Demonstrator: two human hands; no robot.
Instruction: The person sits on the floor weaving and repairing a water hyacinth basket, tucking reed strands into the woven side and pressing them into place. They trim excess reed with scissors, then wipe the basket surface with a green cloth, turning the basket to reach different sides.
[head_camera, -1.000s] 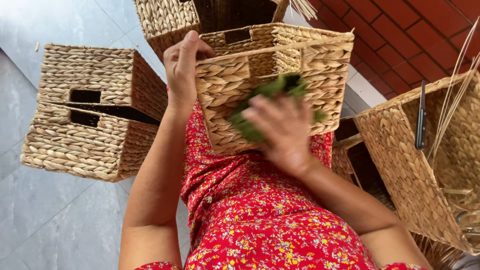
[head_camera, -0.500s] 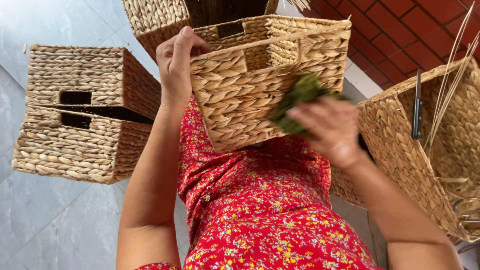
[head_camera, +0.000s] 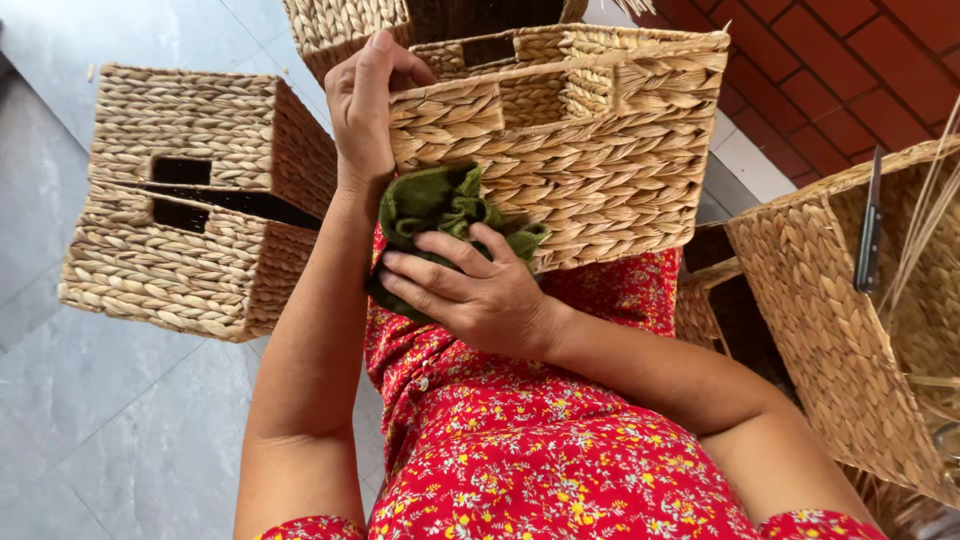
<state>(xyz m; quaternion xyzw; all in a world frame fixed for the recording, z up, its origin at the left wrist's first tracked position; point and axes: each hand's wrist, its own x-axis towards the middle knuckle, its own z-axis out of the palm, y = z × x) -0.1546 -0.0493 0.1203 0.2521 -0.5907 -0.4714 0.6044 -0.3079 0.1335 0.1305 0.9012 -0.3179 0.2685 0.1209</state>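
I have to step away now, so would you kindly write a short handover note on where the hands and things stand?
Left hand: grips the near corner of the woven basket resting on the lap.
Right hand: presses a green cloth against the basket's front wall, low at the near corner.
Nearby: two stacked baskets on the floor, another basket with a knife stuck in it.
Done and left: cannot tell how much of the wall is wiped.

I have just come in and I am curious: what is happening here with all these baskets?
A person in a red floral dress holds a woven basket on the lap. The left hand grips its rim, and the right hand presses a green cloth against its side. Two more woven baskets are stacked on the grey floor nearby.
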